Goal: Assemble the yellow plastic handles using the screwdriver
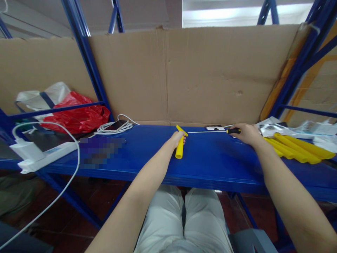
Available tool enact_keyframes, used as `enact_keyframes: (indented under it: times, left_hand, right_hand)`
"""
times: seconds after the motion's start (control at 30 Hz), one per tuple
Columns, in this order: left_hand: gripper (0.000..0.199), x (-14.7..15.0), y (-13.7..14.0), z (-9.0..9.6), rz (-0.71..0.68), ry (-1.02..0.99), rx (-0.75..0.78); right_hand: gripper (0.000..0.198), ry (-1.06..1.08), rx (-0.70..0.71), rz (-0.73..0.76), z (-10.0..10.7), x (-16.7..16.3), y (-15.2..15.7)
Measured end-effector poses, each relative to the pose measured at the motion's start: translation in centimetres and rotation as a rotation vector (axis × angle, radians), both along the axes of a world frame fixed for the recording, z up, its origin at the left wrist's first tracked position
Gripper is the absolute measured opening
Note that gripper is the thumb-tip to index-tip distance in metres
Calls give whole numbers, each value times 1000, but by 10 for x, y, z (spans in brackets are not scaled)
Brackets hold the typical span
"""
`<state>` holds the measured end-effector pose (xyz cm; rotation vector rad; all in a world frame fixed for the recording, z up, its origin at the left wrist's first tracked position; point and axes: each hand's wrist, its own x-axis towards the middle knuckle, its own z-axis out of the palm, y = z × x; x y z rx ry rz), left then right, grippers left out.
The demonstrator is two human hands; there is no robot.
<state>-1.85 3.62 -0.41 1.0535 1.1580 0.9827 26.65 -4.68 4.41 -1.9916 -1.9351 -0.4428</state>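
Left hand grips a yellow tubular piece; right hand grasps a black-handled screwdriver, its shaft reaching the piece from the right. Steady work probably calls for bracing the piece firmly and keeping the shaft aligned. Nearer than the piece runs the blue shelf's front edge; behind it stands cardboard; room extends rightward from it toward stacked yellow tubes.

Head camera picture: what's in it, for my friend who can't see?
A left hand grips a yellow tube over a blue table while the right hand holds a screwdriver pointing at it. More yellow tubes lie on the right; a red bag and a white power strip are on the left.
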Motion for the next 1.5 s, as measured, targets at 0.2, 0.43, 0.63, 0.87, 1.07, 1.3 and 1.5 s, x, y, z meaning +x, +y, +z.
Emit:
enact_keyframes:
  times: [0.2,0.43,0.63,0.87,1.07,1.3,1.5]
  left_hand:
    - [9,-1,-1,1,-5,12,6]
    - [8,0,-4,3,-5,23,4]
    - [10,-2,-9,9,-10,41,-4]
    - [12,-2,-16,14,-16,67,4]
    - [8,-1,-11,10,-17,96,27]
    - [9,0,-6,5,-17,107,35]
    - [8,-1,-14,12,-18,110,29]
  right_hand:
    - [24,-21,-4,-15,0,0,0]
    - [24,-14,0,2,0,-1,0]
    - [27,-12,6,0,2,-2,-3]
    - [26,-27,92,47,-7,10,8]
    - [24,-58,180,122,-14,19,16]
    - [25,-43,125,83,-10,12,11]
    - [26,-51,120,74,-10,13,11]
